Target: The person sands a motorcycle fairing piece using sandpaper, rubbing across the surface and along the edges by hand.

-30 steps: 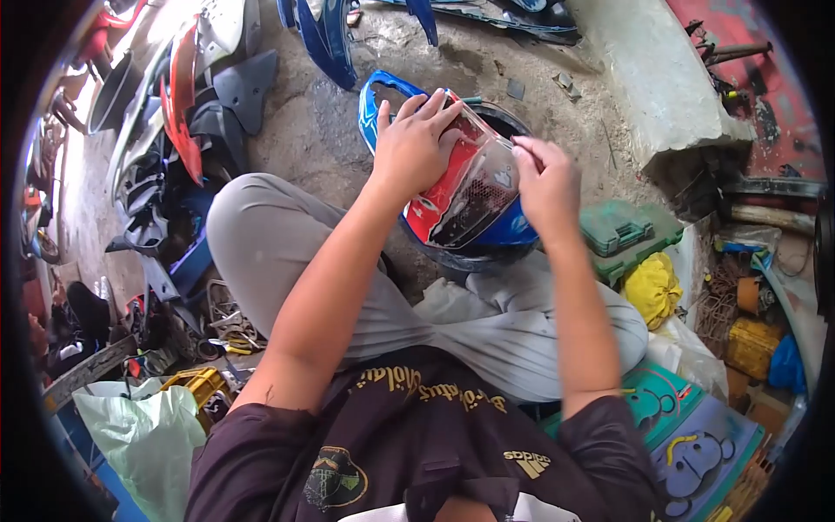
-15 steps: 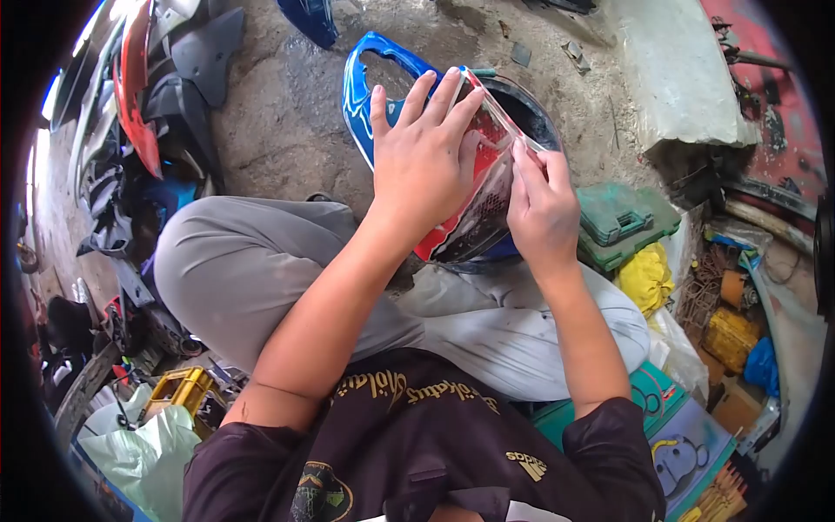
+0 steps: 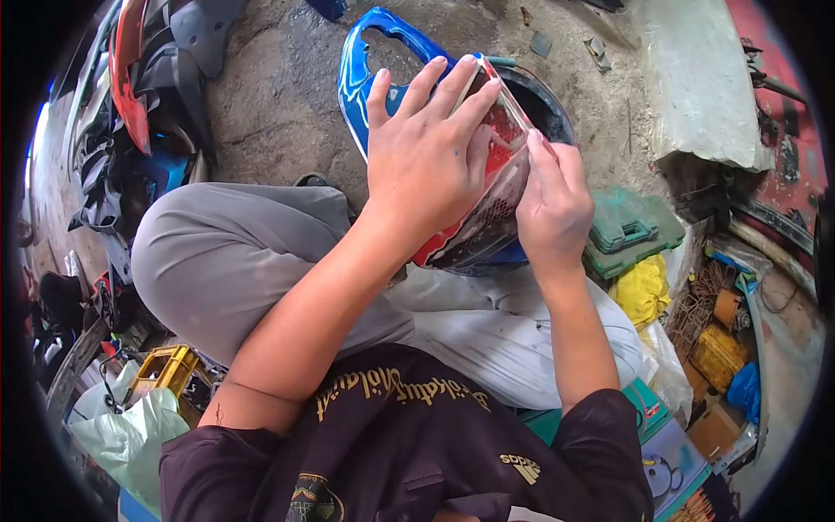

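A motorcycle fairing panel (image 3: 355,74), blue and white on its left side with a red, black-mesh-patterned face, lies tilted in front of my crossed legs. My left hand (image 3: 426,148) rests flat on it with fingers spread, hiding part of the red face. On its right side, my right hand (image 3: 555,196) has thumb and fingers pinched at the panel's pale edge; a thin strip runs up from there, though I cannot tell whether it is separate. Behind and partly under the panel stands a dark round bucket (image 3: 548,103).
A green tool case (image 3: 635,230) and a yellow bag (image 3: 642,287) lie to the right, near a box of wires and parts. Red (image 3: 129,78) and dark fairing pieces lean at left. A yellow crate (image 3: 170,370) sits lower left; a concrete block (image 3: 700,83) upper right.
The view has shifted slightly. Both hands keep nearly the same places on the panel; my right hand's fingers look a little more closed at the edge.
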`<state>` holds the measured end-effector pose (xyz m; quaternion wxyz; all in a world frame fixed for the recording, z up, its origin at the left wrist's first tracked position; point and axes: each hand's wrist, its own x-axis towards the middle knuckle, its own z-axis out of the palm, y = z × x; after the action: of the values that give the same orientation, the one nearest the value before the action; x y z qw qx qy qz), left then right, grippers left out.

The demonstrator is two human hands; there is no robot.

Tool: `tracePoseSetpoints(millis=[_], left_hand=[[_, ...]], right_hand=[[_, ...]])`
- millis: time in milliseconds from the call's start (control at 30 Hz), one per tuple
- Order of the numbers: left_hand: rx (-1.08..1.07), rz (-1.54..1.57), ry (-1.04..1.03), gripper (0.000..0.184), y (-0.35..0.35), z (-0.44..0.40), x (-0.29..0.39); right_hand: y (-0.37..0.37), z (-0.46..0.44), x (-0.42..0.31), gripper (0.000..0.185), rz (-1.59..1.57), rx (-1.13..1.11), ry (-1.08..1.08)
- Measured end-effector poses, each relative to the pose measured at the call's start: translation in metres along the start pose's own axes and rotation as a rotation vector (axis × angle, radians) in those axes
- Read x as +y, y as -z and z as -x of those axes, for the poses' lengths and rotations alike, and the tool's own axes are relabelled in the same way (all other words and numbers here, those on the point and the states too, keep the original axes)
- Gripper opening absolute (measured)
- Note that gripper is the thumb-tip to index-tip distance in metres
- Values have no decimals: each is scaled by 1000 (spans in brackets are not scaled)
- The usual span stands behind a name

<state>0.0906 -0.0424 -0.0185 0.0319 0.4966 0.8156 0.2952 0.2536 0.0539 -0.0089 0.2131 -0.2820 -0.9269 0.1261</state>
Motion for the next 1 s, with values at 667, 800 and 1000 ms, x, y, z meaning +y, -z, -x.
tracePoseSetpoints(millis=[667,800,1000], left_hand=[[29,-40,-34,55,-1,12,0],[30,-33,-28,55,-2,11,0],[29,-29,-33,54,-2,11,-1]], right_hand=[[5,17,-19,26,-131,13,-72],[0,9,-17,25,-150,39,-130],[1,19,-21,31,-173,42,-76]])
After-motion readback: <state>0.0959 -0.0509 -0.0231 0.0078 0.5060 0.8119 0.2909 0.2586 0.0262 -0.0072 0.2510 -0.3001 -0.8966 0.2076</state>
